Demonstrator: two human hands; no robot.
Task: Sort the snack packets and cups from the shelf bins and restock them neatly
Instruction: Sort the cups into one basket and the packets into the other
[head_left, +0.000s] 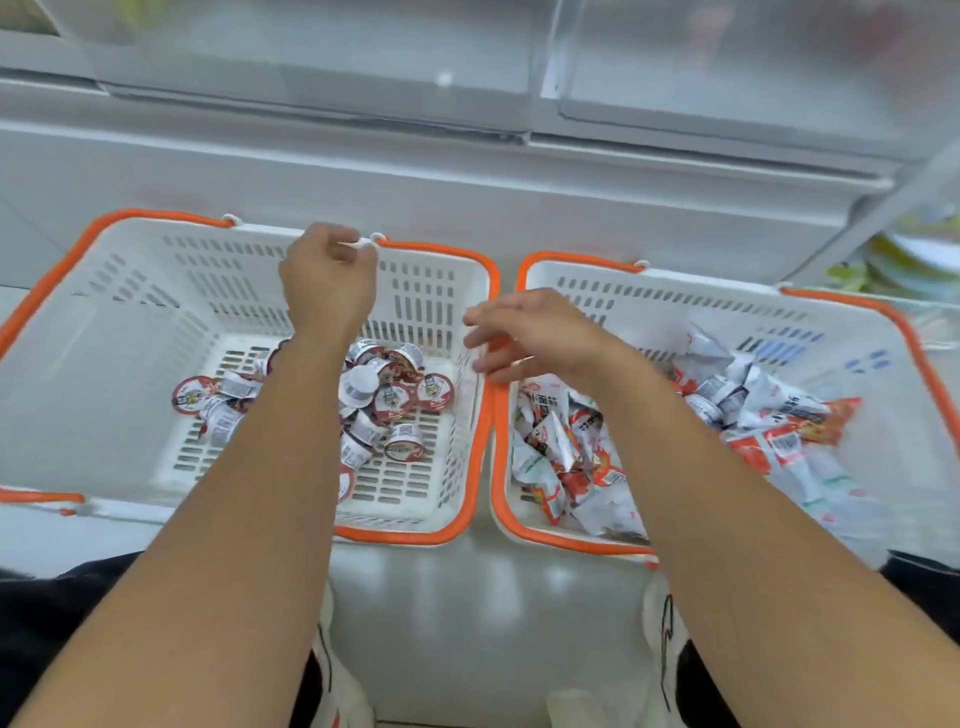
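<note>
**Cups and packets already sorted; my hands sit at the basket rims**

Cups (384, 400) lie loose on the floor of the left basket (130, 312), packets (566, 457) heaped in the right basket (857, 467), so the sorting looks done and I judge restocking comes next.

Nearest me, my shoes stand on glossy floor (467, 623), the only bare ground between my feet and the baskets' near rims.

My right hand (530, 335) hovers over the two touching orange rims, fingers loosely spread, holding nothing. To move on well, I would drop it straight into the packets and take a few flat ones, not a fistful, so they stack neatly.

My left hand (327, 280) is further off, fingers curled at the left basket's far rim beside the handle hinge; whether it pinches the rim or only touches it, I cannot tell.

Beyond stands the white cabinet (467, 171) with clear bins (311, 52) above. Its front ledge overhangs the baskets, so I would lift goods toward me first, then up.
</note>
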